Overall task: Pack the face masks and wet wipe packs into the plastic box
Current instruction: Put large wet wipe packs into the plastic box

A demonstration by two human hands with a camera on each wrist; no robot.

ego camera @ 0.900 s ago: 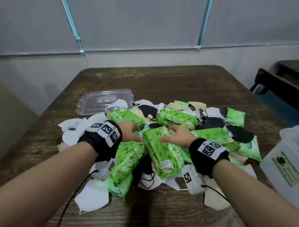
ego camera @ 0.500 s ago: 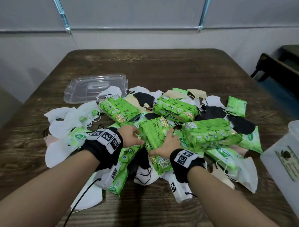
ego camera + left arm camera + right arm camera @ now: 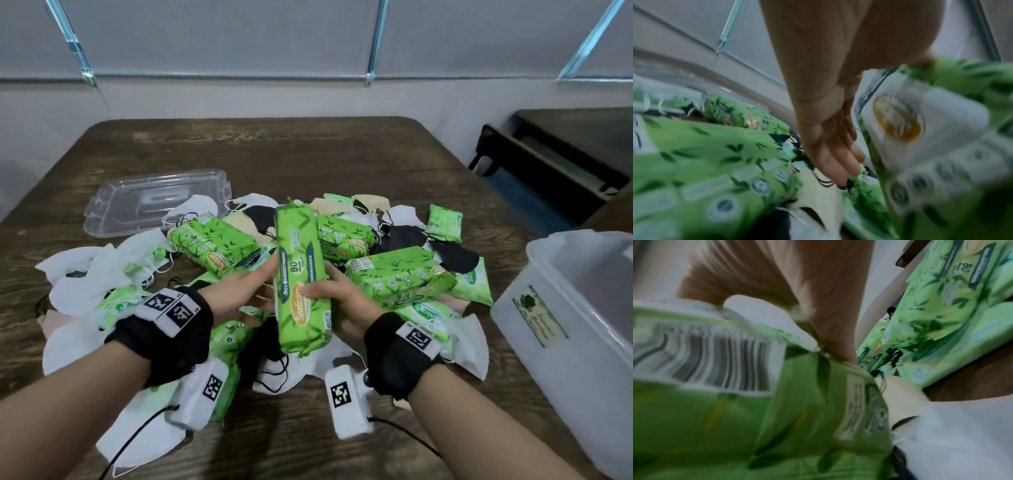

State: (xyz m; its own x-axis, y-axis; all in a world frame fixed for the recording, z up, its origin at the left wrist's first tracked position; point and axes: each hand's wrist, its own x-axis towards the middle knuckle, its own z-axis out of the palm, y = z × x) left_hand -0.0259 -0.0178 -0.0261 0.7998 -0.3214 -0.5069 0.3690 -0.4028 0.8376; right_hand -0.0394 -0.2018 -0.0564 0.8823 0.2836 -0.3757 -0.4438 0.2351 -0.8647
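Note:
I hold a green wet wipe pack (image 3: pixel 301 274) lengthwise above the pile. My right hand (image 3: pixel 342 298) grips its right side, thumb on top, and its barcode end (image 3: pixel 715 353) fills the blurred right wrist view. My left hand (image 3: pixel 246 291) rests against its left side; its fingers (image 3: pixel 834 154) look straight beside the pack (image 3: pixel 920 129). Under them lies a heap of more green packs (image 3: pixel 212 243) (image 3: pixel 397 274), white masks (image 3: pixel 85 274) and black masks (image 3: pixel 452 257). The translucent plastic box (image 3: pixel 582 308) stands at the right, apart from both hands.
The clear box lid (image 3: pixel 154 202) lies at the back left of the wooden table (image 3: pixel 274 154), partly under a white mask. A dark bench (image 3: pixel 548 161) stands beyond the table's right edge. Bare wood shows at the far side and near edge.
The pack that lay in the pile between my hands has been lifted and turned lengthwise. My right hand moved from its left edge to gripping its right side.

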